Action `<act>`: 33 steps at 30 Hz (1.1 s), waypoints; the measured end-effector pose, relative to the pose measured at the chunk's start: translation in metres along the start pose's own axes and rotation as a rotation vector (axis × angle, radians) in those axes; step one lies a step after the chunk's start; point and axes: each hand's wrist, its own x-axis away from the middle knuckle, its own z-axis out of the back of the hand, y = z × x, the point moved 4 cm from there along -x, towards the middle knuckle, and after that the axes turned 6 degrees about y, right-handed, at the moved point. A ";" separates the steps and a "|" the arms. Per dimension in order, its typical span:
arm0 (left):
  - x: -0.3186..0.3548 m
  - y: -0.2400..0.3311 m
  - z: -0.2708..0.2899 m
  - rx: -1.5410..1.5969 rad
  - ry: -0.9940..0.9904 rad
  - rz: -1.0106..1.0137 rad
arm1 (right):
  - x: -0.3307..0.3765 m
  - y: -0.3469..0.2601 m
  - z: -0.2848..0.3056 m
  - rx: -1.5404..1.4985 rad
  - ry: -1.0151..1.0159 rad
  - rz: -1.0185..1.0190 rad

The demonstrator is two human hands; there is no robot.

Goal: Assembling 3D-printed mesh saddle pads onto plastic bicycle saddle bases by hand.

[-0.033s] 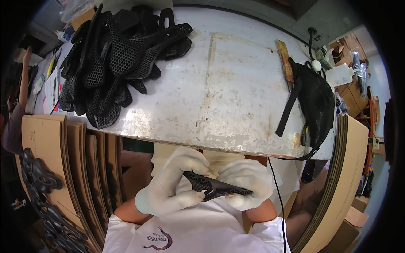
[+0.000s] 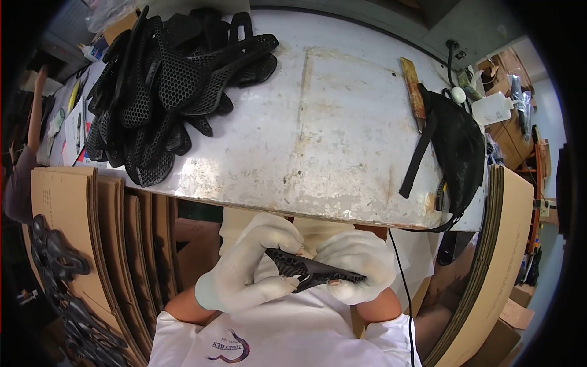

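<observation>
White knit gloves cover both hands, and a black perforated plastic piece (image 2: 312, 272) is held between them close to the body, below the near edge of the worn white counter (image 2: 342, 134). The left hand (image 2: 254, 266) is closed around its left end and the right hand (image 2: 358, 269) around its right end, apparently to steady it for close handling. A heap of similar black mesh pieces (image 2: 165, 85) is piled at the far left of the counter, within reach.

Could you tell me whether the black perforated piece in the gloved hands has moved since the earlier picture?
No. The black perforated piece sits at the same spot below the table edge, held between the left hand and right hand.
</observation>
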 end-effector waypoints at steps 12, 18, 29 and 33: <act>-0.013 0.008 0.002 -0.371 0.160 0.056 | 0.007 0.011 -0.001 -0.014 0.036 -0.152; -0.012 -0.009 0.006 -0.194 0.128 0.123 | 0.013 0.011 0.004 -0.004 0.185 -0.355; -0.013 0.032 -0.015 -0.665 -0.151 0.163 | 0.015 0.019 -0.002 -0.361 0.023 -0.393; -0.007 0.036 -0.018 -0.729 -0.090 0.071 | 0.015 0.015 -0.002 -0.351 0.036 -0.469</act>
